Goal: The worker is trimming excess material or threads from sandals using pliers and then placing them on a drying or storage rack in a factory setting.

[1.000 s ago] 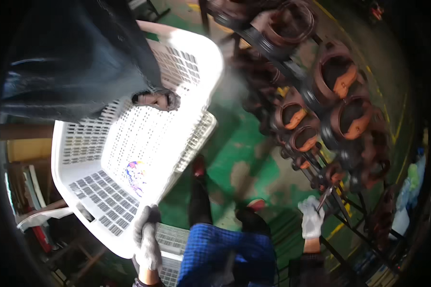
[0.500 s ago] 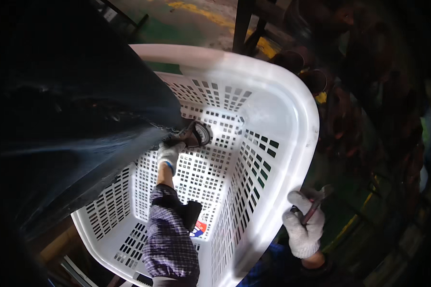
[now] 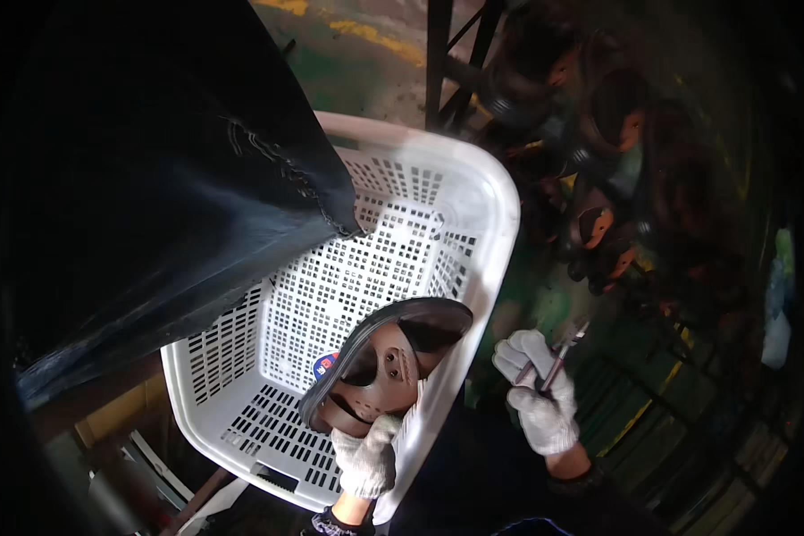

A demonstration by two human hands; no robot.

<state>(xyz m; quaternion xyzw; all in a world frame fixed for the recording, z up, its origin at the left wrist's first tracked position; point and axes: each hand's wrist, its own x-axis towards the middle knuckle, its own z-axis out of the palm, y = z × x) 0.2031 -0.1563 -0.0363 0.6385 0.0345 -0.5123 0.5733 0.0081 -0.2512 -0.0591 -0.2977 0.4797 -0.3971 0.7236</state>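
Note:
In my gloved left hand (image 3: 364, 460) is a brown clog (image 3: 390, 362) with small holes in its side. The fingers are closed round one end of it, and it is tilted over the near right side of a white slotted plastic basket (image 3: 498, 201). Part of the basket's floor and right wall is hidden behind the clog. Outside the basket, to its right, my gloved right hand (image 3: 545, 415) is closed on a pair of nippers (image 3: 570, 341) with dark red handles. Their metal tip points up and away from me.
A large dark sheet (image 3: 214, 205) with a frayed edge hangs over the basket's left part. Brown shoes (image 3: 598, 223) lie in a dim heap at the far right. Dark metal legs (image 3: 439, 62) stand behind the basket. Yellow lines (image 3: 375, 40) mark the green floor.
My left hand has come up from inside the basket towards me, and the clog is now raised near the rim. My right hand still grips the nippers. The view has shifted.

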